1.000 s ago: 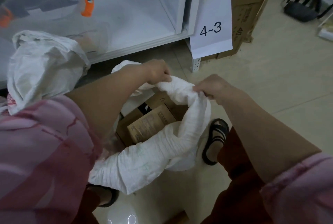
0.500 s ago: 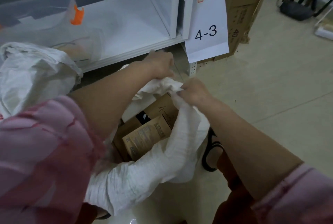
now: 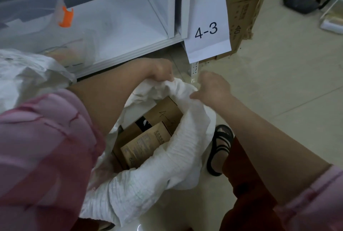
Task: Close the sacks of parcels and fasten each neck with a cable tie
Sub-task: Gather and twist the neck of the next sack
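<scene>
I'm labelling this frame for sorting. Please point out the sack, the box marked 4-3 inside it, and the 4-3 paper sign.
sack (image 3: pixel 172 158), head view, on its rolled white rim.
box (image 3: pixel 163 111), head view, on its brown top face.
sign (image 3: pixel 207 26), head view, on the white sheet above the digits.

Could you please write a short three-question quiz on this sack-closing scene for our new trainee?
1. True or false: the white sack is already fastened with a cable tie.
2. What does the paper sign on the shelf post read?
3. Which hands grip the sack's rim? A) left only B) right only C) both

Key
1. False: its mouth is open, cardboard boxes show inside, and no tie is visible.
2. 4-3.
3. C: the left hand and right hand each hold the far rim.
</scene>
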### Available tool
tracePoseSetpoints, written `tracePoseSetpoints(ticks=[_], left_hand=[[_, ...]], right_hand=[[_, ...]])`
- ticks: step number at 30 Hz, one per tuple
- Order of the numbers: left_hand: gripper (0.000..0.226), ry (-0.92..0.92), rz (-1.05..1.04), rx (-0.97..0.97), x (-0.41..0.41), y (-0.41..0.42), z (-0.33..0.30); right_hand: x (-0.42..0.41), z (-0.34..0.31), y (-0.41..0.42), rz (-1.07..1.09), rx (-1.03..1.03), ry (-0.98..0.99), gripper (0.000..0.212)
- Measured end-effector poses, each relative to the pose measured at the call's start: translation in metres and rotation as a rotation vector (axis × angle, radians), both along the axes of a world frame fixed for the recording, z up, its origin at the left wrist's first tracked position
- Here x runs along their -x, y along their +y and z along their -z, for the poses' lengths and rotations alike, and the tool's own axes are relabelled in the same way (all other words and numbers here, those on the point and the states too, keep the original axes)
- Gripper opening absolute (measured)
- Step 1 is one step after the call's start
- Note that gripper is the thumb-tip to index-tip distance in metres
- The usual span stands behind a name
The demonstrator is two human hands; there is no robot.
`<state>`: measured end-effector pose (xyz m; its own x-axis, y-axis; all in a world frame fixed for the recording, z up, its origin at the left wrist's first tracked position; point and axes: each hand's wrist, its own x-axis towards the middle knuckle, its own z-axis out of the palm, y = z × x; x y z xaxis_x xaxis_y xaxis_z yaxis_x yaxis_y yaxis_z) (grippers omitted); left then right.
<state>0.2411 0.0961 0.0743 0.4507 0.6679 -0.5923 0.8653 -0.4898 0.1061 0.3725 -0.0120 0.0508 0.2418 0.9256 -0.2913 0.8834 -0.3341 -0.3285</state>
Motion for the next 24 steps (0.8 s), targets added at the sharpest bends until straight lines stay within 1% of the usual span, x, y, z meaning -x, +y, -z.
tracePoseSetpoints(ticks=[1,2,3,4,5,7,9,10,12,13,14,15,16,18,19,20,21,22,23,24], left_hand=[[0.030,0.050,-0.016,-0.016,-0.003,0.005,0.001],[0.029,0.112,-0.020,-0.038,-0.006,0.008,0.000],[0.028,0.163,-0.017,-0.056,-0.009,0.012,-0.001],[0.027,0.199,-0.025,-0.054,-0.011,0.014,-0.003],[0.026,0.219,-0.042,-0.028,-0.013,0.017,-0.005],[0.025,0.214,-0.094,0.008,-0.009,0.020,-0.010],[0.022,0.133,-0.206,-0.050,0.000,0.022,-0.012],[0.019,0.068,-0.257,-0.160,0.004,0.020,-0.012],[0.024,-0.021,-0.235,-0.528,0.008,0.008,-0.014],[0.028,-0.089,-0.215,-0.628,0.007,-0.002,-0.014],[0.033,-0.167,-0.230,-0.597,0.006,-0.014,-0.015],[0.039,-0.226,-0.272,-0.462,0.005,-0.027,-0.016],[0.047,-0.231,-0.302,-0.284,0.006,-0.041,-0.016],[0.063,-0.101,-0.302,0.016,0.008,-0.068,-0.010],[0.068,-0.051,-0.289,0.098,0.010,-0.080,-0.005],[0.065,-0.038,-0.283,0.144,0.013,-0.089,0.002],[0.054,-0.053,-0.289,0.152,0.016,-0.098,0.010],[0.039,-0.085,-0.291,0.091,0.018,-0.105,0.018],[0.026,-0.094,-0.267,-0.030,0.019,-0.112,0.023],[0.022,-0.064,-0.194,-0.183,0.019,-0.120,0.026]], right_hand=[[0.012,-0.007,-0.003,-0.077,-0.078,-0.160,0.036],[0.023,-0.013,-0.007,-0.161,-0.138,-0.274,0.029],[0.033,-0.012,-0.009,-0.219,-0.161,-0.328,0.023],[0.041,-0.013,-0.010,-0.250,-0.136,-0.319,0.021],[0.045,-0.009,-0.010,-0.245,-0.072,-0.262,0.021],[0.042,-0.003,-0.003,-0.153,0.064,-0.056,0.022],[0.032,0.004,0.005,-0.044,0.174,0.178,0.014],[0.025,0.006,0.007,0.006,0.188,0.271,0.003],[0.009,0.015,0.012,0.160,0.214,0.489,0.015],[0.002,0.018,0.012,0.267,0.218,0.644,0.019],[-0.006,0.023,0.013,0.386,0.220,0.809,0.024],[-0.012,0.027,0.013,0.486,0.225,0.960,0.030],[-0.017,0.029,0.012,0.556,0.247,1.095,0.034],[-0.020,0.032,0.012,0.653,0.327,1.297,0.036],[-0.020,0.033,0.012,0.706,0.367,1.367,0.036],[-0.020,0.033,0.012,0.764,0.397,1.425,0.036],[-0.020,0.033,0.012,0.807,0.417,1.468,0.036],[-0.019,0.034,0.011,0.837,0.429,1.509,0.035],[-0.018,0.033,0.009,0.867,0.428,1.542,0.034],[-0.018,0.033,0.008,0.901,0.418,1.567,0.033]])
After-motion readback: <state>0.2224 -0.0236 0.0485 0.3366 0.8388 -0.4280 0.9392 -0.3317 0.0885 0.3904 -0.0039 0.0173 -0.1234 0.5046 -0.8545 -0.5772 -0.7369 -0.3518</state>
